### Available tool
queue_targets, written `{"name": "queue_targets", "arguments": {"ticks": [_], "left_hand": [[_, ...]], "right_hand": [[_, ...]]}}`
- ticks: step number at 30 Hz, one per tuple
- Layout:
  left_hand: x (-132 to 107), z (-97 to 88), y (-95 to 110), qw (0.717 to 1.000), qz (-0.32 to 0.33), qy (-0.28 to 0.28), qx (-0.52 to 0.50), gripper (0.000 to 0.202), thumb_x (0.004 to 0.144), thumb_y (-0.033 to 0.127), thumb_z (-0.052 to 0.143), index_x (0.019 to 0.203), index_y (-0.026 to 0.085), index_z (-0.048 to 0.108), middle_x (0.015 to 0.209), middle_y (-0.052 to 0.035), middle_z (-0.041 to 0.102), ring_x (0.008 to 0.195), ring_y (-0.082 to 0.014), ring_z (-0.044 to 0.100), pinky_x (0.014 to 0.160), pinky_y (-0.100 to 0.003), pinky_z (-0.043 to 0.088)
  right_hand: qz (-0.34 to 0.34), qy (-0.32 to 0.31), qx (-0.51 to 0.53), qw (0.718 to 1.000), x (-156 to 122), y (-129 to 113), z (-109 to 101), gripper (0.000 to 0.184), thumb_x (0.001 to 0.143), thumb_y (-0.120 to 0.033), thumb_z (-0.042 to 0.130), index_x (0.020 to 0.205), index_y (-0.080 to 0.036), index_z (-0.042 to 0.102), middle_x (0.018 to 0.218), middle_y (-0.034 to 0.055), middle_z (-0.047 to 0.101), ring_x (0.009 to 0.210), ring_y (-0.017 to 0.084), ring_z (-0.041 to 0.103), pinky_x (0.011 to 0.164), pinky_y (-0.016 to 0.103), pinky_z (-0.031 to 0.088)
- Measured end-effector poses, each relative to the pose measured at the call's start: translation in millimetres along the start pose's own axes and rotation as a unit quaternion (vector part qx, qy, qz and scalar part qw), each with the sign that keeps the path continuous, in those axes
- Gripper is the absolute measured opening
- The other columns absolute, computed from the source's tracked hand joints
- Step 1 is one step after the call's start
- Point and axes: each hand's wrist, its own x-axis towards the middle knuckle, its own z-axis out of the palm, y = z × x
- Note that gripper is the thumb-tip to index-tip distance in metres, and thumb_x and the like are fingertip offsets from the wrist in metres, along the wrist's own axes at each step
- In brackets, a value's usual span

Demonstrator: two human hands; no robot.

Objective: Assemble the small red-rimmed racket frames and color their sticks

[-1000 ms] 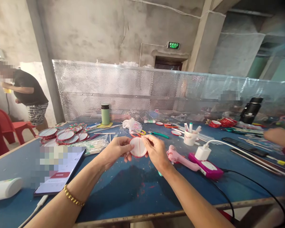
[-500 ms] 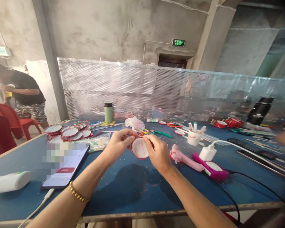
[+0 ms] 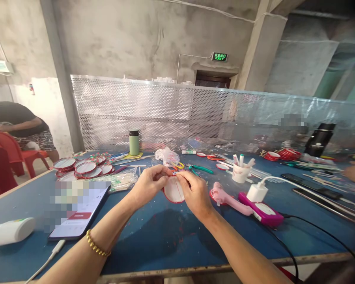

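Observation:
Both my hands meet over the middle of the blue table (image 3: 154,244). My left hand (image 3: 149,183) and my right hand (image 3: 195,193) pinch the top edge of a white round disc with a red rim (image 3: 173,190), fingers closed on it. The disc hangs tilted between them, just above the tabletop. A gold bead bracelet (image 3: 97,245) sits on my left wrist.
A phone (image 3: 77,211) on a cable lies left, with a white tube (image 3: 10,232) beyond it. Several finished red-rimmed discs (image 3: 84,167) are stacked at back left. A pink glue gun (image 3: 227,197), magenta charger (image 3: 262,211), cup of sticks (image 3: 240,171) and green flask (image 3: 134,142) stand around. A person bends at far left.
The disc has tipped from facing me to hanging lower and tilted. Both hands have shifted their pinch to its top edge. The person at left has bent lower.

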Motion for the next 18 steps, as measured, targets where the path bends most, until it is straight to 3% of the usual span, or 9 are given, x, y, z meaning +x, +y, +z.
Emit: {"name": "queue_targets", "arguments": {"ticks": [18], "left_hand": [[0.1, 1.1, -2.0, 1.000, 0.003, 0.024, 0.009, 0.010, 0.074, 0.018, 0.056, 0.083, 0.016, 0.059, 0.061, 0.0048, 0.048, 0.055, -0.0076, 0.038, 0.051, -0.021, 0.029]], "right_hand": [[0.024, -0.002, 0.020, 1.000, -0.4, -2.4, -0.8, 0.026, 0.097, -0.024, 0.046, 0.086, -0.018, 0.068, 0.081, 0.0053, 0.073, 0.072, 0.017, 0.067, 0.066, 0.025, 0.047]]}}
